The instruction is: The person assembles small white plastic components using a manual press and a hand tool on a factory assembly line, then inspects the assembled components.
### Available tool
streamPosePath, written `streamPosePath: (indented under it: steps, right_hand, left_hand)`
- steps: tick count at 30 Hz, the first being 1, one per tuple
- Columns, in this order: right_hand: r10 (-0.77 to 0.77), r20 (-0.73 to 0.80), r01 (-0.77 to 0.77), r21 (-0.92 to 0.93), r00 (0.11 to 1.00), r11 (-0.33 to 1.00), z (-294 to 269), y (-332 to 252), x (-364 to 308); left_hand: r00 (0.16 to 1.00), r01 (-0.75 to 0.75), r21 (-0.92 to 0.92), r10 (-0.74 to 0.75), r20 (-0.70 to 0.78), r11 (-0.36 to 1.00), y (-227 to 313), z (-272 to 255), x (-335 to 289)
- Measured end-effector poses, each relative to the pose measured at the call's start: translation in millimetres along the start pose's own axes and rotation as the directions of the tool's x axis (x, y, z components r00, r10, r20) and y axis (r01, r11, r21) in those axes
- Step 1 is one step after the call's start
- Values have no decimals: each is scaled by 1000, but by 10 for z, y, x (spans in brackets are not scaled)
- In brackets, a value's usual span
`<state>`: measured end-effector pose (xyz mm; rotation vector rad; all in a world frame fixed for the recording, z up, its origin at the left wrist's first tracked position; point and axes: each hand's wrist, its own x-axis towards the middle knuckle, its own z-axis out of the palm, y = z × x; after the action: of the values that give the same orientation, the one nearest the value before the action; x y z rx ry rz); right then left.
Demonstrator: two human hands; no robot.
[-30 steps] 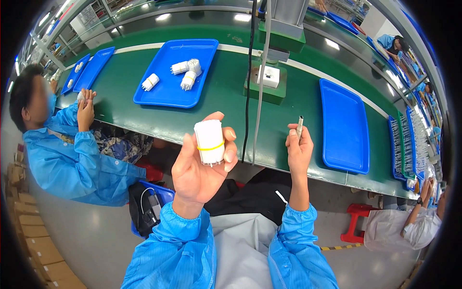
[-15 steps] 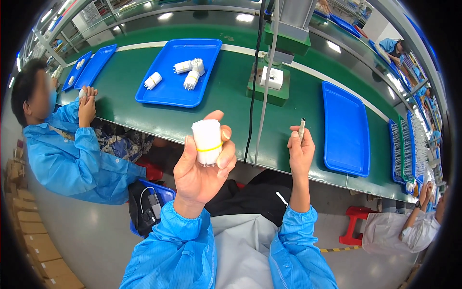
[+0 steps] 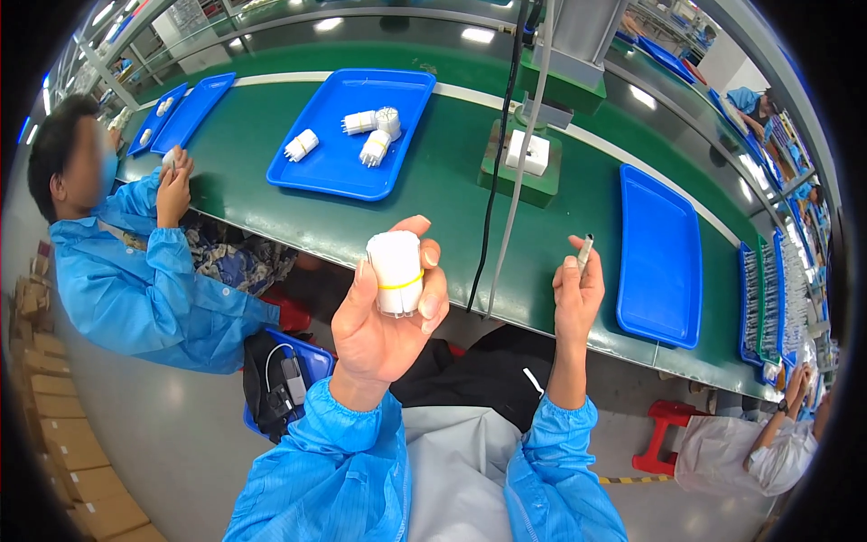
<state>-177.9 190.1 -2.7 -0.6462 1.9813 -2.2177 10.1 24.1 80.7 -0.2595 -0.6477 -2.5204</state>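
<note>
My left hand [image 3: 375,330] is closed round a white cylindrical part [image 3: 395,262] with a yellow band about it, held upright above my lap in front of the bench edge. Thin prongs show at its lower end. To the right, my right hand [image 3: 579,294] pinches a short pale rod-shaped tool [image 3: 586,246] with a dark tip, pointing up over the bench edge. The tool's exact kind cannot be made out. The two hands are well apart.
A blue tray [image 3: 312,176] holds several similar white parts. Another blue tray [image 3: 659,271] lies right. A green press fixture [image 3: 526,181] holds a white block [image 3: 527,152]; cables [image 3: 497,181] hang before it. A co-worker in blue [image 3: 144,289] sits left; a red stool [image 3: 657,438] stands right.
The bench and trays have shifted slightly right in view. Both hands keep their holds; the right hand with its tool sits a little farther right, and the white part's tilt has barely changed.
</note>
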Motion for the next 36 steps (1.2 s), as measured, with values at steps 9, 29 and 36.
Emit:
streamPosePath:
  steps: [9, 29, 36]
  right_hand:
    - [64, -50, -60, 93, 997, 994, -78, -56, -39]
    - [-371, 290, -122, 902, 882, 415, 577, -1024, -74]
    - [-366, 279, -83, 879, 888, 469, 754, -957, -227]
  left_hand:
    - [987, 26, 164, 1, -163, 986, -146, 57, 38]
    - [964, 258, 796, -84, -254, 547, -523, 250, -87]
    - [974, 217, 844, -50, -221, 491, -386, 118, -179]
